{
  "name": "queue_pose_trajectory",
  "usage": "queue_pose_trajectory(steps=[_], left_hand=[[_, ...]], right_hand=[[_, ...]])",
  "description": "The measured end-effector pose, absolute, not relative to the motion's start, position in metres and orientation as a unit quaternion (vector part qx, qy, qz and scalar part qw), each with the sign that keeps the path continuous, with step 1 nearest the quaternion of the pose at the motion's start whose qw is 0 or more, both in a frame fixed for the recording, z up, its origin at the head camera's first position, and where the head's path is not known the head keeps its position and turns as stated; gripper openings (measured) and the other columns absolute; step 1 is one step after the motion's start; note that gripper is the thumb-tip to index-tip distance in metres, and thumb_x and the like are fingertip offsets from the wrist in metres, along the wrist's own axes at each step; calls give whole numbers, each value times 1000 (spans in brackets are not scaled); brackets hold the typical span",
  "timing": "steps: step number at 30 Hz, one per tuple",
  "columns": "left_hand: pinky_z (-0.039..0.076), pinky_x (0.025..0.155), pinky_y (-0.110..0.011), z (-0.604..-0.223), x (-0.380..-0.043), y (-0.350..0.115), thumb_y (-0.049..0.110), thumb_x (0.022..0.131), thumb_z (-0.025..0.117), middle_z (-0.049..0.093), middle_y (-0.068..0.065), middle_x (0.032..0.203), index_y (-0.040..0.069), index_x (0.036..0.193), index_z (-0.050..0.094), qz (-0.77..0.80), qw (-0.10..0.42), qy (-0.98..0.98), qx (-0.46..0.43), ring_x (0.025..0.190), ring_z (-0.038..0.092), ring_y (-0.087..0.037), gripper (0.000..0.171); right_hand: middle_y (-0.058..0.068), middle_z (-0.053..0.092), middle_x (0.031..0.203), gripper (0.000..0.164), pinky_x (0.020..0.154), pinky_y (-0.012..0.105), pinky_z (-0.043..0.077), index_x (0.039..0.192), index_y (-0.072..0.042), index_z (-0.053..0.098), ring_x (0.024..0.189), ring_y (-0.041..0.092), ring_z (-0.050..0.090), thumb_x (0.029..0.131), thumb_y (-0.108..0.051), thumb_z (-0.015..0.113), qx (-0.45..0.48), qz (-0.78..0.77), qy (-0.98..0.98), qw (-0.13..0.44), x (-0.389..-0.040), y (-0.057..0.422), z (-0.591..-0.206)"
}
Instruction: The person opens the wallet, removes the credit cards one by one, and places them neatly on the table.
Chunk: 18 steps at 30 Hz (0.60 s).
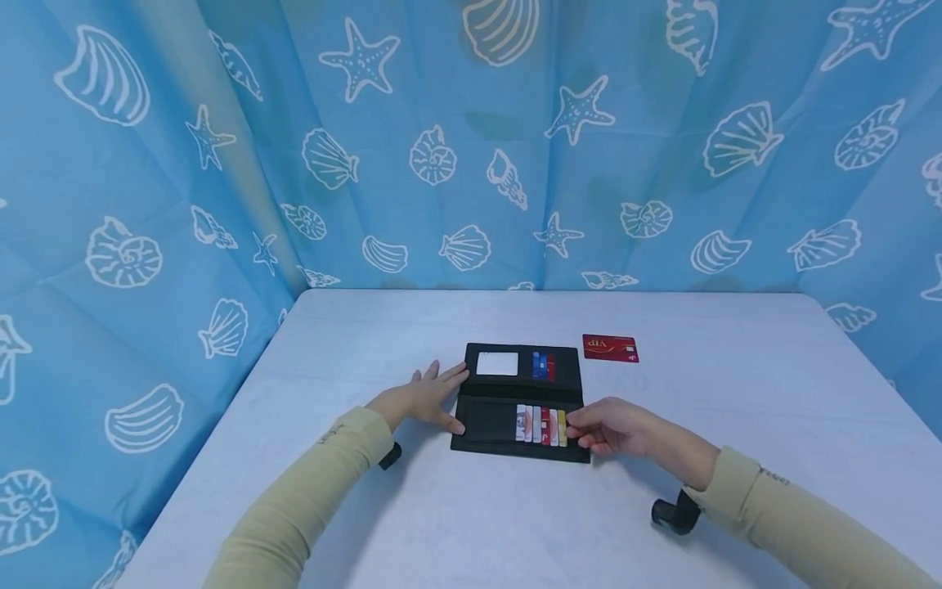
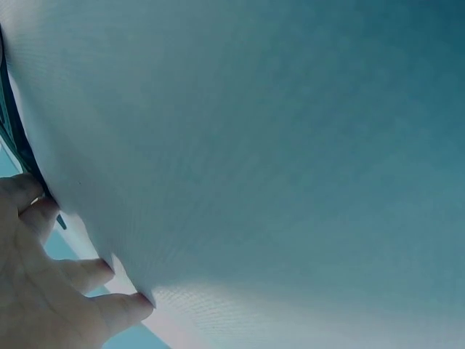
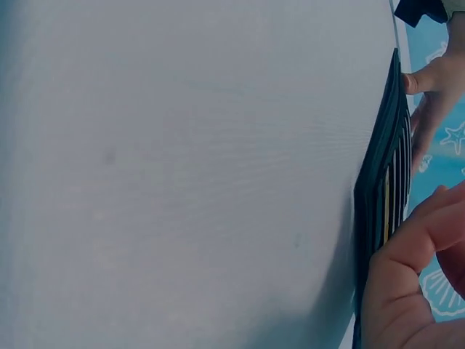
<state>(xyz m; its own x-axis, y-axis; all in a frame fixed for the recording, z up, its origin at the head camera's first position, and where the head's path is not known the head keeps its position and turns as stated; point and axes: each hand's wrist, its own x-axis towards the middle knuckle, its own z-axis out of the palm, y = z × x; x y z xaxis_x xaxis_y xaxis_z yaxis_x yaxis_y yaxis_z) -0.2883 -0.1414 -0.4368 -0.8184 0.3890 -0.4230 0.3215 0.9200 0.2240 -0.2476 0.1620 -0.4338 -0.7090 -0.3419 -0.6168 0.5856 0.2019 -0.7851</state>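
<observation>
A black bifold wallet lies unfolded on the table. Its near half holds a row of several overlapping cards, ending in a yellow card on the right. Blue and red cards and a white panel show in the far half. My left hand rests with spread fingers on the wallet's left edge. At the right end of the row, my right hand pinches the yellow card with curled fingers; the fingertips partly cover it. The wallet appears edge-on in the right wrist view.
A red card marked VIP lies on the white table, just beyond the wallet's far right corner. Behind the table hangs a blue curtain with white shells and starfish. Black wrist pieces show below the sleeves.
</observation>
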Motion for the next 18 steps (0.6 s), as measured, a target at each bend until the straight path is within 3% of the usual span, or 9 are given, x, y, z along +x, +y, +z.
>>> queue_pose_trajectory(steps=[9,18], left_hand=[[2,110,-55,-437,-290,-141,52,72,69,2,4,155,19,148,12,69,235,950,194,140,-6,-34,101],[2,110,-55,-440,-291,-142,53,72,69,2,5,155,19,148,12,67,237,950,190,140,-7,-34,101]], right_hand=[[4,67,77,24,59,17,50,99,1,64,58,9,58,92,-21,55,60,-607,690,389,-243,151,-436],[6,63,77,33,55,20,48,118,5,51,56,13,55,93,-17,51,55,-520,802,287,-256,143,-437]])
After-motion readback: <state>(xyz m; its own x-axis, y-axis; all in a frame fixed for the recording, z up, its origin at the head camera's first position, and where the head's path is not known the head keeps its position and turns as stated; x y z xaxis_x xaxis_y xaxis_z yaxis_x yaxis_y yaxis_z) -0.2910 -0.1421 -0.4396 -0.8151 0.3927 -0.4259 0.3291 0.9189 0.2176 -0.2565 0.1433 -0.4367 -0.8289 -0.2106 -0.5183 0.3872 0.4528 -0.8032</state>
